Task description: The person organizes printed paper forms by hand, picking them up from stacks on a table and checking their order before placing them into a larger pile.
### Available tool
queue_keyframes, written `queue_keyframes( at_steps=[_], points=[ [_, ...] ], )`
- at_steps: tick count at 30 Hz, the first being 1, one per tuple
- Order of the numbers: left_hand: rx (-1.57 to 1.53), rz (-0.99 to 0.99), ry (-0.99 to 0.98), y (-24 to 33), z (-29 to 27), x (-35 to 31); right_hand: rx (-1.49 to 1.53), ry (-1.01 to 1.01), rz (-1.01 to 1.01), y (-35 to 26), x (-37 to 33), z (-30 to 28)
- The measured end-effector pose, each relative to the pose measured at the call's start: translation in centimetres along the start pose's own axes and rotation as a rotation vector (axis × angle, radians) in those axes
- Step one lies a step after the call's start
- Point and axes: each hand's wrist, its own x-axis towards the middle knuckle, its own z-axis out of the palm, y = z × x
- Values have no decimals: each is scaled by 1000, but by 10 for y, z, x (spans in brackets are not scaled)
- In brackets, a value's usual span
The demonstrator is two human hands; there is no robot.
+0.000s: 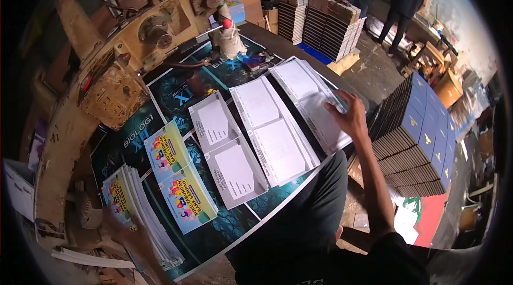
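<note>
1. Nearest, the left hand (pixel 127 230) is low at the lower left, blurred, beside the thick paper pile (pixel 118 198) with a yellow and blue cover on top. Its forearm rises from the lower edge. I cannot tell whether its fingers are wide, narrow or holding a sheet.
2. The person's knee (pixel 320 186) is bent at the table's near edge, close to the white piles.
3. Next to the thick pile lie the yellow and blue covers (pixel 180 178), then the grey-edged sheets (pixel 227 151), then the long white pile (pixel 272 130), side by side on the dark printed table sheet (pixel 230 234).
4. The step in hand looks like sorting or gathering paper from this row; the next move probably calls for separating a sheet cleanly without pushing its neighbours askew.
5. The right hand (pixel 350 116) is over the far-right white pile (pixel 302 83), arm stretched forward, wrist bent inward. Its thumb is parted from the curved fingers and points left across the paper; whether a sheet is pinched I cannot tell.
6. Right of that arm stands a block of blue books (pixel 430 135).
7. Beyond the row are a worn machine (pixel 160 31), tall book stacks (pixel 326 28) and two people (pixel 407 4) standing.
</note>
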Motion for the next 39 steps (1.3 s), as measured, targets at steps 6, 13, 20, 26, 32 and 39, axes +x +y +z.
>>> queue_keyframes(
  at_steps=[6,13,20,26,32,39],
  points=[
    [-797,530,-470,231,27,-11,40,-38,153,35,-14,0],
    [-723,640,-734,335,44,-42,346,12,295,0,-13,-56],
    [-919,480,-741,329,39,-43,368,-280,481,9,-21,-61],
    [-1504,-113,-917,309,49,-50,789,-253,398,-12,-3,-60],
    [-1765,-366,-671,306,50,-62,651,-212,378,-43,-33,-37],
    [-1862,-100,-980,281,35,-41,825,-482,424,-65,-56,11]
  ],
)
